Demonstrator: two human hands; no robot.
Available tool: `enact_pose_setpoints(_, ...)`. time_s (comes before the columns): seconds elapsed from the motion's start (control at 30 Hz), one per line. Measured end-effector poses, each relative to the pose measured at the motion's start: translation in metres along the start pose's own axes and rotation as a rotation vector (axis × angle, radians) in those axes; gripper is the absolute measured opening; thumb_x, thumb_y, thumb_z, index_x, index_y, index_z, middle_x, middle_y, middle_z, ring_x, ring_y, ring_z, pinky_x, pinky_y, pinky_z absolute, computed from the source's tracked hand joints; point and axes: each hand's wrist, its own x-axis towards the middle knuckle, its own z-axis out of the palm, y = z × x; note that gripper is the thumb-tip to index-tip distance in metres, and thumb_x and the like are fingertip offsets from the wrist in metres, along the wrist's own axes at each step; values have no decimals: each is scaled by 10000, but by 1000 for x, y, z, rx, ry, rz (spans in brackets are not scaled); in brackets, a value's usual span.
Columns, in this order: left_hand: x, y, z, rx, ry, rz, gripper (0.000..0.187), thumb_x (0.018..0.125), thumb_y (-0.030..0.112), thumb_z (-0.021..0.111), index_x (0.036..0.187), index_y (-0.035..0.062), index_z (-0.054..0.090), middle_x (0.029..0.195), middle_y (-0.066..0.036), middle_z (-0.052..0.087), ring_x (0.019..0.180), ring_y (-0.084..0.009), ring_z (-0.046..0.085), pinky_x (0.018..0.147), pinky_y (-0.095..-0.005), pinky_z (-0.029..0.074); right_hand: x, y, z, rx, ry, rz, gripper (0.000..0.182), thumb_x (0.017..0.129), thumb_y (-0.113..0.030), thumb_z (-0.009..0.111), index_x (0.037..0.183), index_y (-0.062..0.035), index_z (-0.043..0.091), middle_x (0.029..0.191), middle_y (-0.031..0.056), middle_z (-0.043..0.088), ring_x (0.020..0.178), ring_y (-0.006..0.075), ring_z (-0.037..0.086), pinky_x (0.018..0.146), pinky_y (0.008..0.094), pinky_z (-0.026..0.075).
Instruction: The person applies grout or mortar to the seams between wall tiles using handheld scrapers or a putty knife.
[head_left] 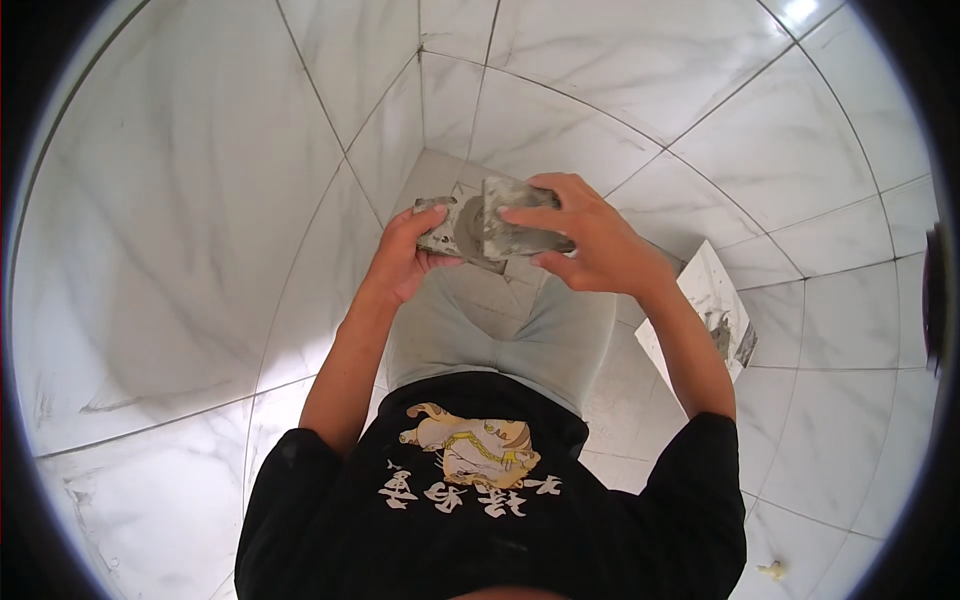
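Observation:
My left hand (402, 254) grips the left end of a small tile piece (437, 232) smeared with grey mortar (470, 224), thumb on top and fingers beneath. My right hand (603, 236) is closed around a second tile piece (506, 241), also streaked with grey, with fingers lying across its face. The right piece overlaps the mortared end of the left one in this view. Both pieces are held above my lap, in front of the corner where the walls meet.
A larger white tile offcut (706, 275) with grey smears rests to the right, partly behind my right forearm. Marbled wall tiles (200, 200) rise on both sides. Between my legs the light floor (497, 308) shows. A small yellowish scrap (773, 570) lies at the lower right.

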Motion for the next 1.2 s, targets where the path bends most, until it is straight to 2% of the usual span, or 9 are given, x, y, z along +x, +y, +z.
enact_pose_setpoints(0.13, -3, -4, 10, 128, 99, 96, 344, 912, 260, 611, 1148, 9, 594, 989, -92, 686, 821, -174, 689, 636, -327, 609, 3, 15, -3, -383, -87, -134, 580, 672, -112, 768, 1233, -207, 652, 1180, 152, 542, 1083, 343, 528, 897, 425, 473)
enact_pose_setpoints(0.2, 10, -16, -20, -183, 134, 103, 332, 907, 258, 618, 1150, 33, 602, 992, -74, 691, 812, -167, 686, 631, -337, 605, 10, 38, -4, -426, -133, -80, 585, 667, -131, 776, 1233, -204, 649, 1149, 151, 554, 1067, 338, 531, 899, 424, 468)
enact_pose_setpoints(0.3, 31, -46, -68, -184, 213, 20, 311, 908, 257, 617, 1148, 59, 608, 987, -57, 698, 803, -169, 693, 617, -339, 607, 22, 110, 41, 158, 93, 143, 637, 706, -112, 806, 1300, -124, 575, 1190, 161, 545, 1096, 305, 543, 950, 407, 451)
enact_pose_setpoints(0.37, 38, -79, -91, -239, 158, -136, 285, 910, 255, 617, 1138, 83, 613, 975, -51, 704, 793, -178, 703, 606, -346, 612, 56, 137, 86, 728, 549, 379, 687, 723, -238, 808, 1320, -89, 501, 1056, 188, 565, 994, 344, 557, 889, 429, 475)
enact_pose_setpoints(0.4, 39, -100, -103, -283, 166, -188, 271, 918, 248, 613, 1134, 84, 612, 972, -54, 705, 787, -180, 707, 605, -340, 615, 77, 146, 104, 726, 560, 383, 687, 723, -238, 808, 1320, -89, 501, 1056, 188, 565, 994, 344, 557, 889, 429, 475)
enact_pose_setpoints(0.47, 40, -132, -120, -318, 170, -250, 258, 926, 241, 610, 1130, 85, 611, 969, -57, 707, 780, -182, 710, 603, -335, 619, 127, 161, 128, -32, 1088, 285, 700, 741, -282, 818, 1304, -58, 469, 1093, 210, 532, 994, 357, 562, 831, 441, 511)
enact_pose_setpoints(0.57, 38, -149, -137, -400, 99, -245, 233, 939, 237, 600, 1119, 89, 618, 982, -57, 710, 781, -172, 705, 584, -324, 609, 186, 170, 139, -15, 1094, 622, 693, 740, -310, 827, 1292, -76, 478, 1154, 224, 479, 1043, 372, 541, 799, 452, 527)
enact_pose_setpoints(0.97, 30, -136, -161, -546, 60, -211, 222, 957, 195, 575, 1130, 59, 609, 980, -67, 708, 807, -187, 712, 598, -337, 628, 266, 205, 173, -40, 923, 916, 664, 776, -299, 785, 1295, -74, 438, 1136, 253, 485, 986, 414, 579, 802, 464, 521)
enact_pose_setpoints(1.2, 33, -147, -166, -561, 116, -213, 233, 949, 207, 587, 1139, 77, 620, 999, -63, 713, 817, -187, 711, 600, -336, 621, 229, 215, 148, 767, 1539, 502, 682, 811, -286, 781, 1271, 58, 414, 1062, 203, 617, 869, 255, 629, 788, 359, 519)
